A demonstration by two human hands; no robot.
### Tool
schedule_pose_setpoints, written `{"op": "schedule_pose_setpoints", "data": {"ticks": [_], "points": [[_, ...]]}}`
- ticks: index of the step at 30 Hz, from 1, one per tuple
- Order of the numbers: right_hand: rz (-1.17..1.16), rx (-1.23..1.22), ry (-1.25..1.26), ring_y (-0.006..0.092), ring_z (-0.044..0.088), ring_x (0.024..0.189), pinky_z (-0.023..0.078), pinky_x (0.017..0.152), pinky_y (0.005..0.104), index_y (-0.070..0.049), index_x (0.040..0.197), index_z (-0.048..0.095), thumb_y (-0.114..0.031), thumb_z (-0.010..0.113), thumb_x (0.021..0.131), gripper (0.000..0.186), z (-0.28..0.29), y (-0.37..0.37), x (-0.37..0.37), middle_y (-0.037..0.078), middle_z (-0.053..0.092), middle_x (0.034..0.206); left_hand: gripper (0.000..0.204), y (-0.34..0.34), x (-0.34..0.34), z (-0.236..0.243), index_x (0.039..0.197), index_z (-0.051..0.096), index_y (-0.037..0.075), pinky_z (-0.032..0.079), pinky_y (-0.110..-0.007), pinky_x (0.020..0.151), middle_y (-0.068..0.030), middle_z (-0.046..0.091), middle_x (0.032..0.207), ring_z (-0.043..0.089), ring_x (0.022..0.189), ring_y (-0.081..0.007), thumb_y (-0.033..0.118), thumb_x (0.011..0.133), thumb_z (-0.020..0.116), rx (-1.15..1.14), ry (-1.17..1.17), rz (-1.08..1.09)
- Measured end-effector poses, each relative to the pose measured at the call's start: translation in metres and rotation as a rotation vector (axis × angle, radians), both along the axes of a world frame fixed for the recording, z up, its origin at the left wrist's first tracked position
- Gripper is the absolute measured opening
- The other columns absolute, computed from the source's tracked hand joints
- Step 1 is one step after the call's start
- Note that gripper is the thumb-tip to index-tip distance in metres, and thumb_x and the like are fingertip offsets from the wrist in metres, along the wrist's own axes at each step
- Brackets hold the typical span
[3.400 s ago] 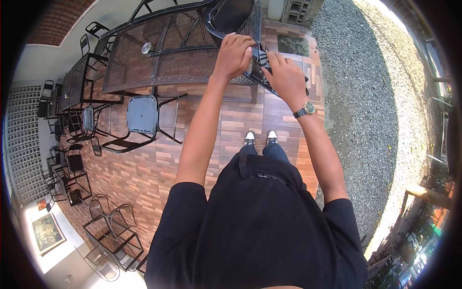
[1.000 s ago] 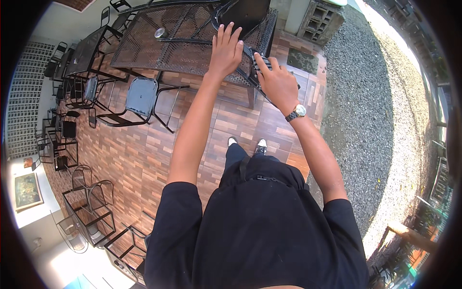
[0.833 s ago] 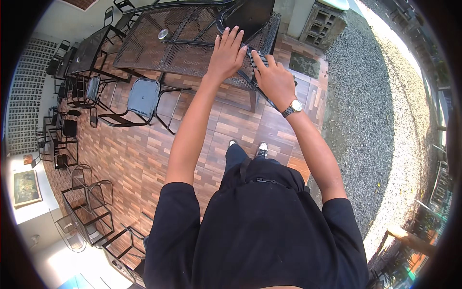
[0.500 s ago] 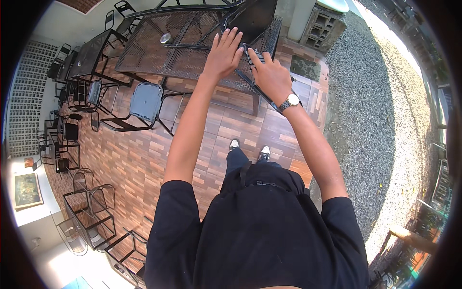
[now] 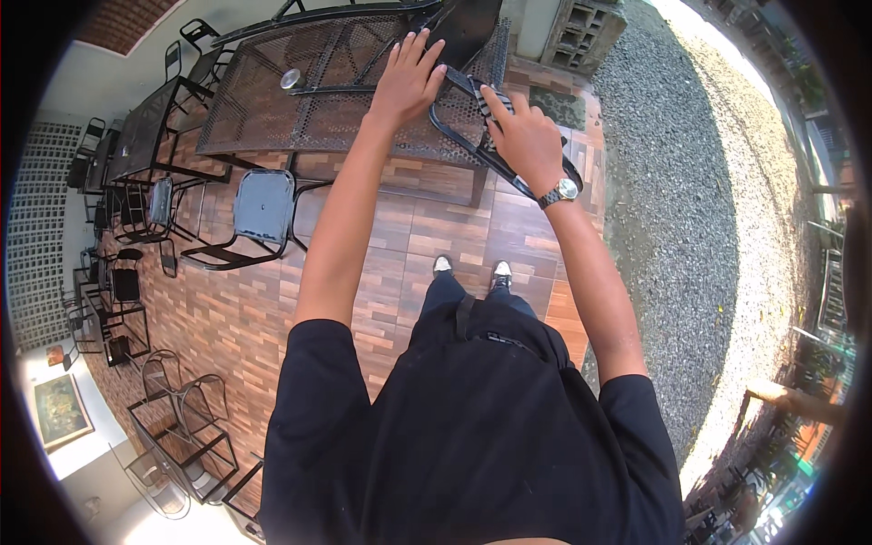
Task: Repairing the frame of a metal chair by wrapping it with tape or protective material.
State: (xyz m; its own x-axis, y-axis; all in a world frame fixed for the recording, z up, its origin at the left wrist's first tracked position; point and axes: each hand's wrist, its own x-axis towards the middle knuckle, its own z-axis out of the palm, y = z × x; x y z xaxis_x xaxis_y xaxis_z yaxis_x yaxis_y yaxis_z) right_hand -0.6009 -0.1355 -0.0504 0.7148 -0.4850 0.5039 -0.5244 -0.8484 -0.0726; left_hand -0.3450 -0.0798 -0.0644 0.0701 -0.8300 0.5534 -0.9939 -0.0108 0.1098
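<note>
A black metal chair (image 5: 465,38) lies tipped on the mesh-topped metal table (image 5: 263,118), its looped back (image 5: 463,141) sticking out past the near edge. My left hand (image 5: 407,84) rests on the chair frame with fingers stretched out, holding nothing. Farther right, my right hand (image 5: 529,141) presses a black-and-white striped piece, seemingly a cloth (image 5: 482,102), against the chair back. Its index finger is extended while the others bend; the thumb is hidden. A watch (image 5: 565,189) sits on that wrist.
A small round metal dish or lid (image 5: 291,79) stands on the table. Another chair (image 5: 263,204) is drawn up on the near side. Tiled floor (image 5: 354,263) lies around my feet, bordered by gravel (image 5: 663,209) at right. More tables and chairs fill the left.
My right hand has slid rightward along the chair back with the striped cloth. My left hand stays on the chair. The view has shifted slightly.
</note>
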Motion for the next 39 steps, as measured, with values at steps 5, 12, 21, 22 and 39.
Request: {"op": "schedule_pose_setpoints", "data": {"ticks": [5, 12, 21, 22, 39], "points": [[-0.06, 0.012, 0.054, 0.0245, 0.068, 0.08, 0.058, 0.066, 0.0385, -0.029, 0.146, 0.058, -0.032, 0.073, 0.092, 0.056, -0.005, 0.008, -0.019, 0.004, 0.064, 0.106, 0.052, 0.001, -0.002, -0.011, 0.151, 0.049, 0.006, 0.027, -0.055, 0.123, -0.0237, 0.038, 0.161, 0.033, 0.151, -0.0424, 0.034, 0.107, 0.049, -0.092, 0.099, -0.043], [-0.131, 0.073, 0.084, 0.027, 0.07, 0.077, 0.058, 0.06, 0.0405, -0.021, 0.138, 0.061, -0.046, 0.066, 0.097, 0.049, 0.005, 0.003, -0.013, 0.006, 0.065, 0.096, 0.05, -0.009, -0.017, -0.015, 0.147, 0.051, 0.003, 0.026, -0.057, 0.123, -0.0274, 0.038, 0.159, 0.031, 0.151, -0.0465, 0.031, 0.105, 0.051, -0.174, 0.219, -0.083], [-0.177, 0.079, 0.101, 0.0286, 0.073, 0.081, 0.059, 0.063, 0.0415, -0.014, 0.126, 0.064, -0.05, 0.063, 0.098, 0.046, 0.014, -0.001, 0.042, 0.006, 0.07, 0.1, 0.046, -0.008, -0.015, -0.013, 0.144, 0.055, 0.005, 0.03, -0.055, 0.121, -0.0252, 0.041, 0.157, 0.034, 0.149, -0.046, 0.028, 0.105, 0.053, -0.202, 0.24, -0.143], [-0.171, 0.066, 0.096, 0.0292, 0.073, 0.081, 0.06, 0.064, 0.0418, -0.014, 0.123, 0.064, -0.048, 0.064, 0.098, 0.042, 0.014, -0.002, 0.05, 0.006, 0.071, 0.1, 0.046, -0.01, -0.015, -0.013, 0.144, 0.055, 0.005, 0.03, -0.055, 0.121, -0.025, 0.042, 0.156, 0.034, 0.149, -0.0457, 0.028, 0.104, 0.053, -0.203, 0.242, -0.146], [-0.127, 0.032, -0.012, 0.0269, 0.072, 0.083, 0.06, 0.067, 0.0396, -0.017, 0.132, 0.063, -0.041, 0.069, 0.094, 0.046, 0.007, 0.001, 0.048, 0.005, 0.07, 0.103, 0.051, -0.007, -0.008, -0.014, 0.149, 0.05, 0.007, 0.025, -0.056, 0.124, -0.0207, 0.039, 0.161, 0.029, 0.153, -0.0411, 0.031, 0.104, 0.048, -0.1, 0.207, -0.082]]}}
